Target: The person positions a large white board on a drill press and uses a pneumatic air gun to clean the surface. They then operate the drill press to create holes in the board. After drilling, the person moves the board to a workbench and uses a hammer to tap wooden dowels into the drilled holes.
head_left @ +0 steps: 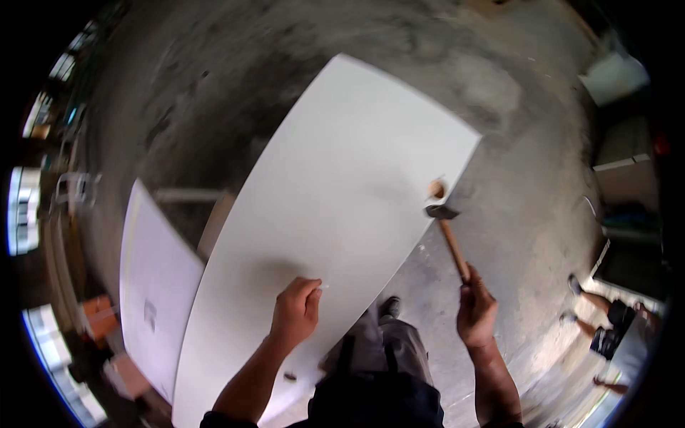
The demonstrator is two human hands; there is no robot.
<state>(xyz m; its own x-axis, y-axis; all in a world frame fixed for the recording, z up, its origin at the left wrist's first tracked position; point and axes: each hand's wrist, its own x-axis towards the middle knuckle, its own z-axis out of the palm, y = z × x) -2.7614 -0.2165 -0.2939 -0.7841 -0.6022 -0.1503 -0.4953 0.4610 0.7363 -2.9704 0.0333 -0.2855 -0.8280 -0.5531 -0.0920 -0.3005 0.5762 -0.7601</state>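
Note:
My right hand (477,314) is wrapped round the wooden handle of a hammer (455,250). The dark hammer head overlaps the right edge of a long white board (335,192) in this view; whether it touches cannot be made out. Just beyond the head sits a small round brown thing (437,189), blurred, with a white patch beside it. Over the lower middle of the board, my left hand (297,308) is closed in a pinch. A tiny pale thing (323,286) sticks out from its fingertips, too small to name.
Left of the board stands a second white panel (153,292). A small dark piece (290,376) lies on the board near me. Grey concrete floor (514,178) surrounds it. Another person (628,332) is at the far right, and boxes (624,178) line the right side.

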